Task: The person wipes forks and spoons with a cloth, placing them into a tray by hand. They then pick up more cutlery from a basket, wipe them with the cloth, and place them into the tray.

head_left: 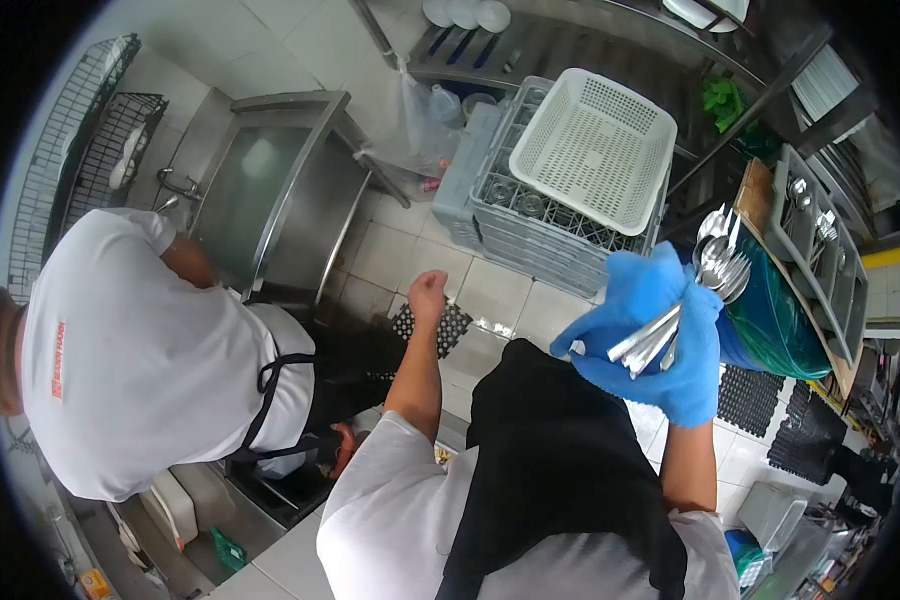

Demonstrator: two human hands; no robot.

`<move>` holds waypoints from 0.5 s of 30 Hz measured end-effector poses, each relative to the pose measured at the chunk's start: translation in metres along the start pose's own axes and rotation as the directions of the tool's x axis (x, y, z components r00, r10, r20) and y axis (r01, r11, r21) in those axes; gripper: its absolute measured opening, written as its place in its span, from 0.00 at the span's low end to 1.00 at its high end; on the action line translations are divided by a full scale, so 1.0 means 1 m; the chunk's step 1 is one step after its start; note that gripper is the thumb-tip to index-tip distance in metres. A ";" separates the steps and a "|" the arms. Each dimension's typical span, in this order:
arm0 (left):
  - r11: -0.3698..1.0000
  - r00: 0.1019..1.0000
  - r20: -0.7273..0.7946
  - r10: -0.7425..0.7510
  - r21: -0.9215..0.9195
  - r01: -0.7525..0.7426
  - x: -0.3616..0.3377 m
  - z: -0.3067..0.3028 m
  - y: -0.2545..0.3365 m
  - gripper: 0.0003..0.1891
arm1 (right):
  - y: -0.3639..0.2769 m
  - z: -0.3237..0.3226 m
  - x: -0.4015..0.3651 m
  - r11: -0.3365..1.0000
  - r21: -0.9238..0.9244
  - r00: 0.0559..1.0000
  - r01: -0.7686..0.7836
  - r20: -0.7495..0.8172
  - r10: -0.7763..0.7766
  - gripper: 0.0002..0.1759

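My right hand (692, 365) is covered by a blue cloth (638, 285) and closed around a bundle of metal spoons and forks (652, 340). The bowls and tines of the cutlery stick out at the upper right, and the handles lie across the palm. My left hand (428, 297) is bare and hangs out in front over the tiled floor, its fingers curled in with nothing showing in them.
Ahead, a white perforated basket (595, 150) sits on stacked grey glass racks (560, 250). On the right, a grey cutlery tray (820, 240) rests on a board over a blue bin (770, 310). A co-worker (160, 350) stands at left by the steel sink unit (310, 210).
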State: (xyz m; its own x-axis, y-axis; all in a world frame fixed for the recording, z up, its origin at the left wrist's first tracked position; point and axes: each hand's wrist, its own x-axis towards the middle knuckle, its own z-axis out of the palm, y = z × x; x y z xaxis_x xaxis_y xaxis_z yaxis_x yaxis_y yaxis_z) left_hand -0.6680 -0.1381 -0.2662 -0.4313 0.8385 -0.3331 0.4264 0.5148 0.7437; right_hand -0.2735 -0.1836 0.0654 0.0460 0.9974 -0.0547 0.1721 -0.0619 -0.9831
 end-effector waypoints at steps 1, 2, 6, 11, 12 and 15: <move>0.983 0.994 0.099 0.054 -0.178 -0.036 -0.008 -0.004 0.026 0.38 | 0.011 -0.007 0.008 0.923 -0.280 0.962 0.265 0.018 -0.271 0.30; 0.934 0.972 0.199 0.126 -0.353 -0.048 -0.019 -0.002 0.053 0.40 | 0.015 -0.016 0.012 0.702 -0.532 0.861 0.473 0.108 -0.497 0.20; 0.771 0.589 0.497 0.637 -0.437 -0.464 -0.106 0.022 0.187 0.39 | -0.043 -0.010 0.022 0.687 -0.523 0.858 0.504 0.213 -0.467 0.50; 0.541 0.495 0.455 0.740 0.034 -0.840 -0.083 0.119 0.168 0.27 | -0.062 -0.008 0.028 0.956 0.003 0.955 0.293 0.057 -0.292 0.32; 0.668 0.662 0.271 0.698 0.088 -0.739 -0.058 0.140 0.135 0.23 | -0.071 -0.017 0.024 0.790 -0.352 0.864 0.502 0.165 -0.476 0.48; 0.924 0.824 -0.424 0.375 0.100 -0.369 -0.006 0.148 0.106 0.14 | -0.063 -0.021 0.025 0.857 -0.335 0.914 0.393 0.034 -0.405 0.40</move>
State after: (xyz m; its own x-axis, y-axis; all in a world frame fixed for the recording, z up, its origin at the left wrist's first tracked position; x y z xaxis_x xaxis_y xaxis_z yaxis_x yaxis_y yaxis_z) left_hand -0.5020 -0.0623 -0.2710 -0.5326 0.8084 0.2506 0.6330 0.1839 0.7520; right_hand -0.2624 -0.1559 0.1294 -0.0612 0.9375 0.3425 0.4948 0.3265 -0.8053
